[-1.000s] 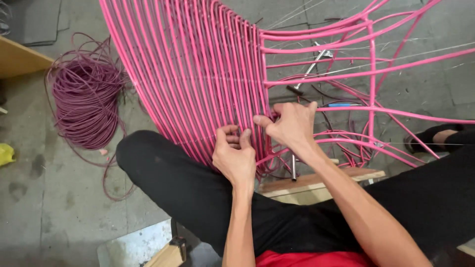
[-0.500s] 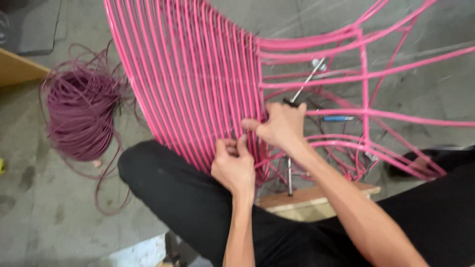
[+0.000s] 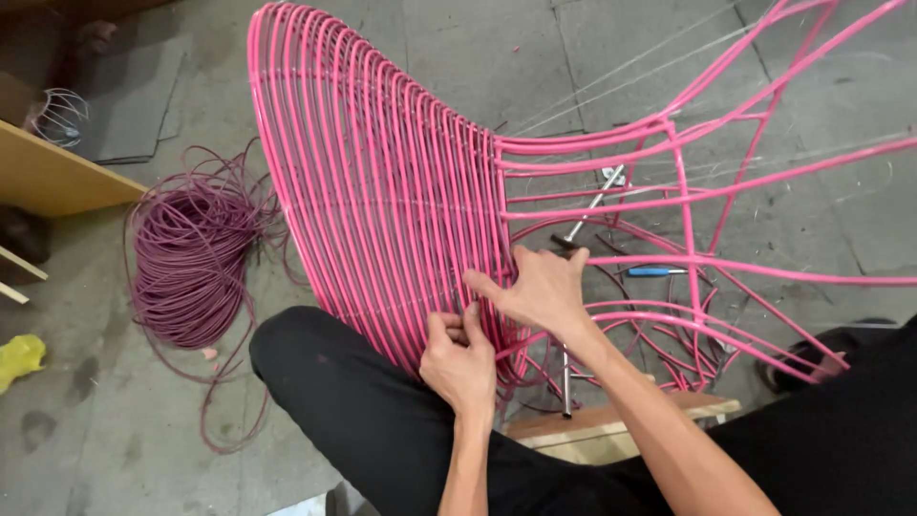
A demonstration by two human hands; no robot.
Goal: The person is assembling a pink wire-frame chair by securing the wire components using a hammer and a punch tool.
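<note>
Off to my left a coil of purple cord [image 3: 191, 263] lies on the concrete floor [image 3: 86, 420], loose loops trailing toward my knee. My left hand [image 3: 465, 361] sits low against the woven panel of the pink chair frame [image 3: 382, 191], fingers curled and pinching at a strand near the bottom edge; I judge I should keep that pinch tight so the strand does not slacken. My right hand [image 3: 537, 289] lies just beside it, fingers spread flat on the strands, index pointing left; pressing evenly there should keep the rows close and parallel. The frame stands tilted on the floor before me, its panel resting against my black trouser leg: glossy pink cords run in tight ribs, while the right side is bare pink tubing with tools [image 3: 592, 205] lying beneath.
</note>
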